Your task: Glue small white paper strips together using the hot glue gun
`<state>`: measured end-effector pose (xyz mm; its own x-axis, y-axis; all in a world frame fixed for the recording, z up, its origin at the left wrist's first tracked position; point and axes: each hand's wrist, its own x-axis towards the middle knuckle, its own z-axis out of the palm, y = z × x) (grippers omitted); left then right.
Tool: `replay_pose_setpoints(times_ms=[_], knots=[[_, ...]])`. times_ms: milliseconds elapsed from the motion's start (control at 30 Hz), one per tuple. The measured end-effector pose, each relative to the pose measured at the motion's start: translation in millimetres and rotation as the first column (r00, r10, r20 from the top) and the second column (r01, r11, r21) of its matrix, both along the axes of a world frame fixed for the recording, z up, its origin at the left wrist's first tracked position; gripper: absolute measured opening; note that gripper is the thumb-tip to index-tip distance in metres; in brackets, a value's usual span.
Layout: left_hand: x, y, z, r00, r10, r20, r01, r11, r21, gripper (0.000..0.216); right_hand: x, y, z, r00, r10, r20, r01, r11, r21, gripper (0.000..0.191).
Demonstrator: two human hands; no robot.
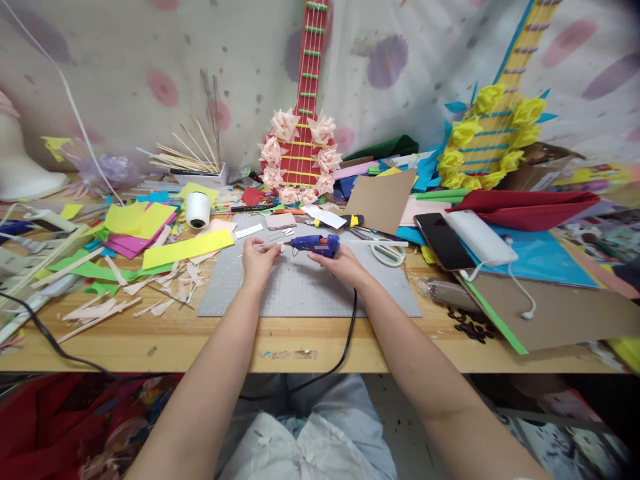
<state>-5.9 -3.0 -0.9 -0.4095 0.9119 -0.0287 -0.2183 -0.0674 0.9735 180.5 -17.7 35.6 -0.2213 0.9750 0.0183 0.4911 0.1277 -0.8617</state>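
Note:
My right hand (341, 261) is wrapped round a blue hot glue gun (320, 245), which lies sideways with its nozzle to the left and a white glue stick (373, 243) out of its back. Close to the nozzle, my left hand (261, 259) pinches a small, thin piece, too small to name. Both hands are over a grey cutting mat (230, 293). A strip of white paper (249, 231) lies beyond my left hand. White-handled scissors (389, 255) rest on the mat to the right of the glue gun.
Paper scraps (185, 283) and yellow paper (187, 249) cover the left. A red paper guitar (300, 157) and a yellow one (487, 143) stand behind. A phone (444, 240) and a white power bank (481, 237) lie right. The gun's black cord (353, 333) hangs over the table edge.

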Motion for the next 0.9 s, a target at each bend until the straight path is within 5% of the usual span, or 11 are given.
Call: replay_pose_setpoints(times_ms=[900], knots=[[1.3,-1.4,1.5,1.000,-0.001,0.010,0.001,1.000,0.008,0.044,-4.5,4.2,-7.7,1.000,-0.001,-0.020,0.002,0.999,0.045,0.043]])
